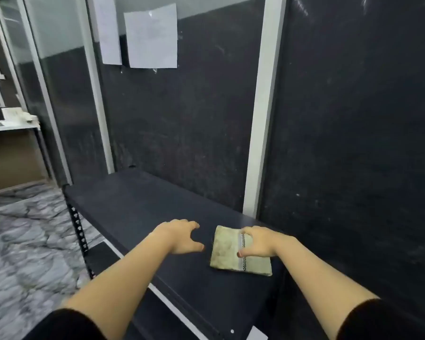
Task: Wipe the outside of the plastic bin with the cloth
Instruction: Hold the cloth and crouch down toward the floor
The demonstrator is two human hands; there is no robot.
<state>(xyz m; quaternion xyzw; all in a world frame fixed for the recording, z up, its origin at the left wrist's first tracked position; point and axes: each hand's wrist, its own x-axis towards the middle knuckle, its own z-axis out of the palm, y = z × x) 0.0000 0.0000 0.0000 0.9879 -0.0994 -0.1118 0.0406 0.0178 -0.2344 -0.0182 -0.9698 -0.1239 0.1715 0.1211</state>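
Note:
A folded pale green cloth [227, 251] with a dark patterned stripe lies on the dark shelf top [142, 207]. My right hand [260, 242] rests on the cloth's right half, fingers curled over its far edge and thumb pressed on its middle. My left hand [182, 235] hovers just left of the cloth, fingers spread, holding nothing. No plastic bin is in view.
A dark wall panel [187, 119] with white frame posts [263, 106] rises behind the shelf, with two paper sheets [152, 35] taped high up. Marbled floor [27, 241] lies to the left. A white table [10, 123] with small items stands far left.

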